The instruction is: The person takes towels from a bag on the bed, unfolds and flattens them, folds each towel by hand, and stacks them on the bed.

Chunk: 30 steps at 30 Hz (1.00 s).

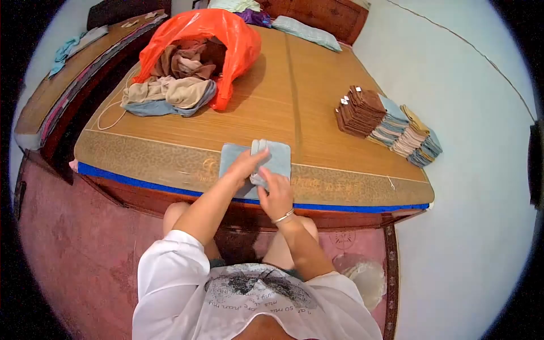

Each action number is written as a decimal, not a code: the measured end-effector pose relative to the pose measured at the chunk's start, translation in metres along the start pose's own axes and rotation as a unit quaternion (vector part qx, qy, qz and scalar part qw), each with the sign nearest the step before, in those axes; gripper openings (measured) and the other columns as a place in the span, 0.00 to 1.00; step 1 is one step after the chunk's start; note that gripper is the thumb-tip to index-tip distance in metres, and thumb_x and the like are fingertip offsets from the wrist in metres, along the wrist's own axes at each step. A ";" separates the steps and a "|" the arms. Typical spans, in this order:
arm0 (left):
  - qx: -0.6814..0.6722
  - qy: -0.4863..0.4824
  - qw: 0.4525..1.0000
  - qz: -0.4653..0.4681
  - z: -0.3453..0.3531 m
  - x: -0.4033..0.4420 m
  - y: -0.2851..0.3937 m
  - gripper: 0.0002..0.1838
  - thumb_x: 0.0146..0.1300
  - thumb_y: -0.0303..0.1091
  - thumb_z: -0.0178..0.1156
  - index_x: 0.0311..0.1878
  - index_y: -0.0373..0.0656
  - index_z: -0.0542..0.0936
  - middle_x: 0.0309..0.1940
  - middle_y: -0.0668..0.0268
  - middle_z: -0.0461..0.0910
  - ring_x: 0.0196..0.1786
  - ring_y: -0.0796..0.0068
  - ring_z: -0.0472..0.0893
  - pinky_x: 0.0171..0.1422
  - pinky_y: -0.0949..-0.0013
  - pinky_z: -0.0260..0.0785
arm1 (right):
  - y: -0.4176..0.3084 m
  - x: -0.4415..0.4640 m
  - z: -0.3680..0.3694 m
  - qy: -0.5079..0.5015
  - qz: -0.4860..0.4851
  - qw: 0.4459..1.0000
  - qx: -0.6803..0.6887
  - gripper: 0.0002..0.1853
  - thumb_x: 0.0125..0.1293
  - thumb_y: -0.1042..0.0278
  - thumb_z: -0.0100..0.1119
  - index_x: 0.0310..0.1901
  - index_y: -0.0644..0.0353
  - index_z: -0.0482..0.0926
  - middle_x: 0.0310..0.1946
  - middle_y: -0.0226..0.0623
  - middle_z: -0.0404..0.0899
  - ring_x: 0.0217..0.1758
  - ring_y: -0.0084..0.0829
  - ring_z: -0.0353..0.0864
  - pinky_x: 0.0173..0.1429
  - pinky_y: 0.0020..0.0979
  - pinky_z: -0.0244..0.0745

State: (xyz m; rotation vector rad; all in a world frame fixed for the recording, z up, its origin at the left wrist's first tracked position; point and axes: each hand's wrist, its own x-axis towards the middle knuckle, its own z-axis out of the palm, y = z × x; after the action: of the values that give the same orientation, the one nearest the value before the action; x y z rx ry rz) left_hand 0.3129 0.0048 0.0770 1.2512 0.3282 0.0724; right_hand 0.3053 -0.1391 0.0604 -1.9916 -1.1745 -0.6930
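A light blue-grey towel (277, 158) lies at the bed's front edge, partly folded, with a raised fold along its middle. My left hand (247, 164) is closed on the upper part of this fold, thumb stretched across it. Lower down, my right hand (275, 194) pinches the near end of the same fold. A bracelet circles my right wrist. My fingers and palms hide part of the towel's near side.
An open red plastic bag (243, 45) spills brown, beige and blue cloths (170, 93) at the bed's left. Stacked folded towels (362, 110) stand at the right. A pillow (306, 32) lies at the far end. A whitish plastic bag (365, 283) sits on the floor.
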 end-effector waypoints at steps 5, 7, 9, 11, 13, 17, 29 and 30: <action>0.059 0.081 0.989 0.111 -0.021 0.010 -0.015 0.18 0.57 0.29 0.59 0.52 0.37 0.73 0.42 0.62 0.79 0.44 0.73 0.76 0.50 0.69 0.68 | 0.006 -0.014 -0.007 -0.036 0.012 0.997 -0.069 0.34 0.39 0.79 0.58 0.55 0.60 0.68 0.52 0.43 0.70 0.56 0.46 0.66 0.60 0.45 0.58; 0.059 0.070 0.988 0.127 -0.039 0.023 -0.026 0.19 0.57 0.29 0.59 0.53 0.38 0.73 0.44 0.62 0.79 0.45 0.74 0.76 0.50 0.70 0.68 | 0.013 -0.019 -0.012 -0.016 0.062 0.991 -0.120 0.34 0.40 0.78 0.56 0.56 0.61 0.68 0.53 0.45 0.69 0.57 0.47 0.65 0.61 0.45 0.58; 0.057 0.052 0.987 0.138 -0.044 0.021 -0.029 0.20 0.58 0.29 0.58 0.54 0.38 0.73 0.45 0.61 0.79 0.47 0.72 0.76 0.51 0.69 0.68 | 0.017 -0.022 -0.015 -0.042 0.093 0.988 -0.118 0.34 0.42 0.77 0.55 0.58 0.60 0.66 0.54 0.46 0.68 0.58 0.48 0.65 0.62 0.45 0.56; 0.120 0.074 0.975 0.172 -0.046 0.019 -0.033 0.20 0.57 0.30 0.58 0.54 0.38 0.72 0.45 0.59 0.78 0.47 0.69 0.77 0.52 0.68 0.68 | 0.021 -0.023 -0.013 -0.032 0.089 0.986 -0.139 0.34 0.43 0.75 0.56 0.59 0.59 0.65 0.50 0.45 0.70 0.54 0.48 0.66 0.58 0.45 0.59; 0.183 0.096 0.957 0.204 -0.049 0.017 -0.034 0.20 0.57 0.30 0.58 0.54 0.39 0.72 0.45 0.57 0.78 0.48 0.65 0.77 0.53 0.66 0.67 | 0.015 -0.020 -0.017 -0.078 0.126 0.978 -0.147 0.34 0.43 0.74 0.57 0.58 0.58 0.66 0.48 0.44 0.70 0.52 0.47 0.67 0.56 0.44 0.60; 0.279 0.161 0.923 0.210 -0.056 0.011 -0.022 0.28 0.57 0.31 0.58 0.62 0.41 0.65 0.50 0.53 0.75 0.52 0.60 0.75 0.57 0.64 0.65 | 0.012 -0.021 -0.017 -0.105 0.120 0.973 -0.165 0.31 0.44 0.74 0.59 0.56 0.55 0.68 0.42 0.41 0.70 0.47 0.44 0.68 0.48 0.42 0.61; 0.414 0.176 0.880 0.150 -0.058 -0.019 -0.009 0.39 0.55 0.35 0.60 0.68 0.46 0.53 0.45 0.42 0.76 0.49 0.45 0.75 0.54 0.56 0.66 | 0.026 -0.034 -0.003 -0.126 0.109 0.971 -0.173 0.32 0.46 0.76 0.57 0.58 0.52 0.69 0.58 0.41 0.64 0.61 0.43 0.63 0.60 0.44 0.56; 0.416 0.187 0.872 0.178 -0.061 -0.020 -0.014 0.38 0.55 0.34 0.60 0.68 0.46 0.54 0.45 0.43 0.76 0.49 0.46 0.75 0.54 0.56 0.66 | 0.027 -0.036 -0.002 -0.128 0.113 0.970 -0.172 0.32 0.46 0.76 0.57 0.58 0.52 0.69 0.58 0.41 0.64 0.61 0.43 0.63 0.60 0.44 0.56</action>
State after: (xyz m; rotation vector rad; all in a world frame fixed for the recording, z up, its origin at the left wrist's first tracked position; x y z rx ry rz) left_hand 0.2752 0.0516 0.0512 2.1580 0.4845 0.5439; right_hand 0.3128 -0.1685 0.0268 -2.5226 -0.9971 -0.5635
